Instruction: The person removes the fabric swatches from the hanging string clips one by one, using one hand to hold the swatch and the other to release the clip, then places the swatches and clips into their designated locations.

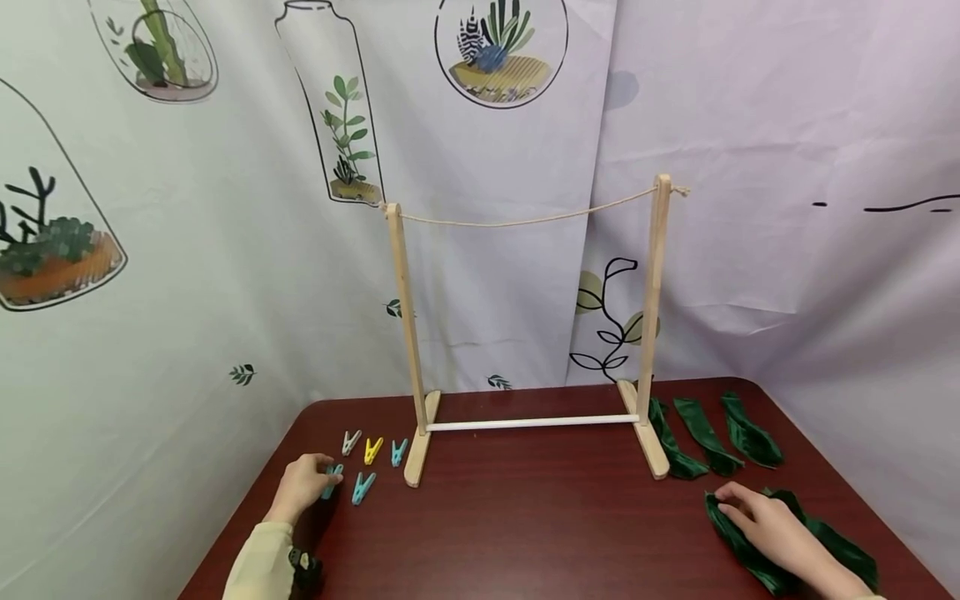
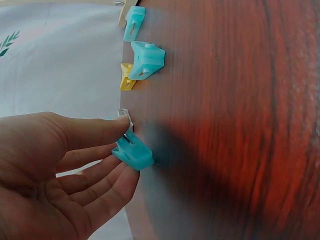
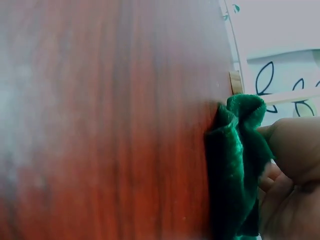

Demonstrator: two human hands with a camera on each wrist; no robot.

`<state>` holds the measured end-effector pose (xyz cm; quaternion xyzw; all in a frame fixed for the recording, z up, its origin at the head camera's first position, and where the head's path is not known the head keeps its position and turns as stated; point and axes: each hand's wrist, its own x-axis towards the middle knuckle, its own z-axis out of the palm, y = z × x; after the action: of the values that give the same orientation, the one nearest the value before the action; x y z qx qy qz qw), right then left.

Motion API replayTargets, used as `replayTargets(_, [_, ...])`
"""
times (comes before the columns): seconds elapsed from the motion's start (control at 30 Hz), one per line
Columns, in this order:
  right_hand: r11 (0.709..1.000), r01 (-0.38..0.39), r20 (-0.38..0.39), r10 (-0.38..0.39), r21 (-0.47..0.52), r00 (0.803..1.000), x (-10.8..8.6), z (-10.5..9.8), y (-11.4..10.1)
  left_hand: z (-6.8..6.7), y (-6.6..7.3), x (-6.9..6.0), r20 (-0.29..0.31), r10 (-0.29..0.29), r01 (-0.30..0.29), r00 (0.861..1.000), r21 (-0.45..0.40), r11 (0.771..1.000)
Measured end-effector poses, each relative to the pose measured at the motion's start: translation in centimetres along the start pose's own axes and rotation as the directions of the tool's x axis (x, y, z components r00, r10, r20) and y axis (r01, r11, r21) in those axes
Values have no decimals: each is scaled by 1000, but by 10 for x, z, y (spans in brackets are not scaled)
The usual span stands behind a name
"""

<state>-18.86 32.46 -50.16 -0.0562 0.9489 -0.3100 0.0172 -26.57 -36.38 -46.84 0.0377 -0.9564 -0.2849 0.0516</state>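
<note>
On the left of the table, my left hand (image 1: 300, 485) has a light-blue clothespin (image 2: 135, 152) between thumb and fingers, close to the tabletop. Beyond it lie a white clothespin (image 1: 351, 442), a yellow clothespin (image 1: 373, 451) and two more blue ones. At the right, my right hand (image 1: 772, 525) pinches the end of a dark green velvet cloth (image 3: 225, 165), its thumb and fingertips on the fabric. Another green cloth (image 1: 843, 546) lies partly hidden behind this hand.
A wooden stand with two posts (image 1: 652, 292) is at the back middle, a string (image 1: 487, 224) tied between their tops and a white bar (image 1: 532, 423) low down. Several green cloths (image 1: 705, 433) lie at its right. A printed curtain (image 1: 480, 300) hangs behind the table.
</note>
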Motion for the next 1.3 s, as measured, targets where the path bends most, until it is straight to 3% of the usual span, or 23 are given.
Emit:
replayTargets(0.37, [1000,14,-22,-14,15,1000,-2,2,-1,0,3,2,1,-2,2,1000,-1,1000])
replayTargets(0.8, [1000,-7,10,7,22,1000,0,-1,-3,6,1,7,13,-11,11,1000,2,1000])
replayTargets(1.3, [999,-16,13,16,28,1000,-2,0,-2,8,0,3,9,-16,16,1000,-17,1000])
